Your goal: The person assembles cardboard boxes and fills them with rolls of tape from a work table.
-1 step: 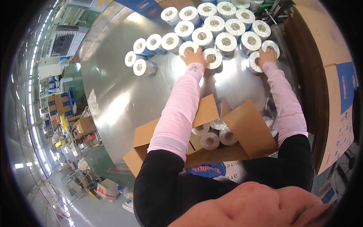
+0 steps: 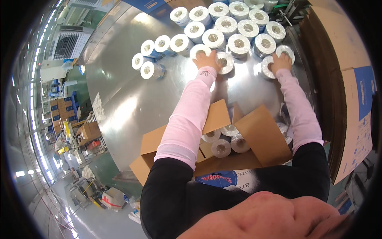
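White rolls in clear wrap, with hollow cores and some blue on their sides, stand grouped on a metal table. My left hand (image 2: 206, 61) is closed over two neighbouring rolls, a left roll (image 2: 197, 49) and a right roll (image 2: 226, 63), its fingertips at their cores. Farther right, my right hand (image 2: 281, 63) grips another pair, a near roll (image 2: 267, 68) and a far roll (image 2: 287, 51). Its fingertips are partly hidden in the cores. Close to my body, an open cardboard box (image 2: 274, 139) holds several similar rolls (image 2: 221, 148), lying between raised flaps.
The metal table (image 2: 123, 95) stretches left, where a few smaller rolls (image 2: 147, 71) stand. Stacked flat cardboard (image 2: 330, 79) borders the right side. A blue carton (image 2: 147, 4) is at the far edge. Stacked brown boxes (image 2: 61, 109) and a cart occupy the floor area on the left.
My left hand has shifted very slightly right and its fingers are a little closer together. My right hand has barely moved, and the rolls look almost unchanged.
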